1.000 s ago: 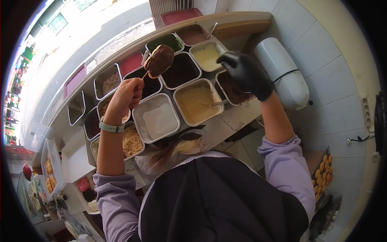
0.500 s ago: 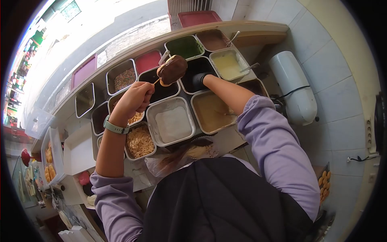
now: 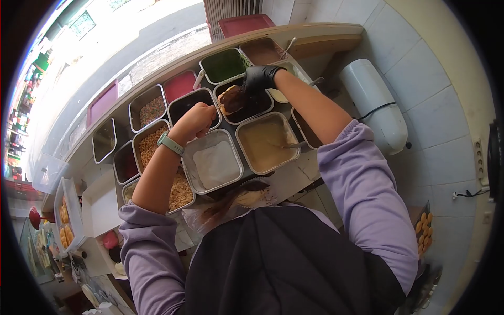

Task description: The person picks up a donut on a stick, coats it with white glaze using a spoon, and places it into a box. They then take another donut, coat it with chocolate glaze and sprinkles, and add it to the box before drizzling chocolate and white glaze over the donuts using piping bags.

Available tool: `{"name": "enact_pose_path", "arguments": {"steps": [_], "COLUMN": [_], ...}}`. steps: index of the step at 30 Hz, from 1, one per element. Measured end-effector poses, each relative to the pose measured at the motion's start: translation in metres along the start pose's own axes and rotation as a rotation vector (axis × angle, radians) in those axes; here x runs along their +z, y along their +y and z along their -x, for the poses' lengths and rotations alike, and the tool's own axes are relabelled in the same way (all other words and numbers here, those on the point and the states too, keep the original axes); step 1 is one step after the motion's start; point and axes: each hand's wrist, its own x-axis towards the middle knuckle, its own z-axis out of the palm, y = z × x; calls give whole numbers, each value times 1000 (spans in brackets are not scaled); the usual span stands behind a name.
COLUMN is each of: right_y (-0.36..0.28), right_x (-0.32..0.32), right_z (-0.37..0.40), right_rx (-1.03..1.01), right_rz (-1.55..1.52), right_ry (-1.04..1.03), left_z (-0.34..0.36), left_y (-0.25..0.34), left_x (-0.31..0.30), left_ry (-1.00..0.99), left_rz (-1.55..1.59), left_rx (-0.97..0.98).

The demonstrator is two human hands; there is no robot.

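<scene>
My bare left hand (image 3: 198, 121), a watch on its wrist, is closed round the thin stick of a chocolate-coated pastry (image 3: 232, 101). Dark brown coating covers the top of the pastry, and its paler edge shows on the left. It hangs tilted over a metal tub with dark contents (image 3: 257, 107). My right hand (image 3: 261, 79), in a black glove, is right at the pastry's upper right side, fingers curled down towards it. What those fingers hold, if anything, is hidden. Below my left hand stands a tub of white contents (image 3: 212, 164).
Around lie tubs of green topping (image 3: 226, 65), pink topping (image 3: 180, 85), sprinkles (image 3: 150, 111), chopped nuts (image 3: 181, 193) and tan cream with a spoon (image 3: 265, 142). A white stand mixer (image 3: 375, 105) is at the right. An open white box (image 3: 102, 210) sits at the left.
My right hand has come up out of the dark tub to the pastry's side. My left hand has moved the pastry lower and slightly right, over that tub.
</scene>
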Motion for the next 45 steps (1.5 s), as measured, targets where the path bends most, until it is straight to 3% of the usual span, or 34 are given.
{"name": "enact_pose_path", "arguments": {"steps": [1, 4, 7, 10, 13, 16, 19, 22, 23, 26, 30, 37, 45], "right_y": [3, -1, 0, -14, -8, -2, 10, 14, 18, 30, 29, 5, 9], "right_x": [-2, -6, -4, -8, -3, 1, 1, -6, -1, 8, 46, 93, 48], "right_z": [-7, -5, -20, 6, -12, -5, -9, 6, 4, 0, -25, -51, -25], "right_rx": [10, -218, -256, -147, -161, -214, -189, -125, -27, -45, -276, -5, 23], "right_rz": [-31, -154, 322, -121, 331, -80, -8, -27, -185, 80, 337, 312, 188], "right_ry": [-87, -24, 64, 45, 148, 168, 255, 171, 164, 21, -113, -205, -198], "left_z": [-6, -22, -34, -37, -33, -31, -23, -17, -13, 2, 17, 24, 14], "left_y": [0, 1, 1, 3, 2, 1, 2, 1, 2, 7, 11, 13, 7], "left_x": [2, 7, 8, 4, 3, 1, -2, -9, -13, -23, -34, -40, -29], "left_ry": [-8, -9, 0, -33, -53, -77, -85, -99, -109, -99, -76, -56, -79], "left_rz": [-10, -57, -90, -45, -16, 2, 41, 101, 130, 171, 202, 209, 191], "left_rx": [-8, -32, -56, -77, -84, -112, -131, -130, -128, -127, -106, -95, -105]}}
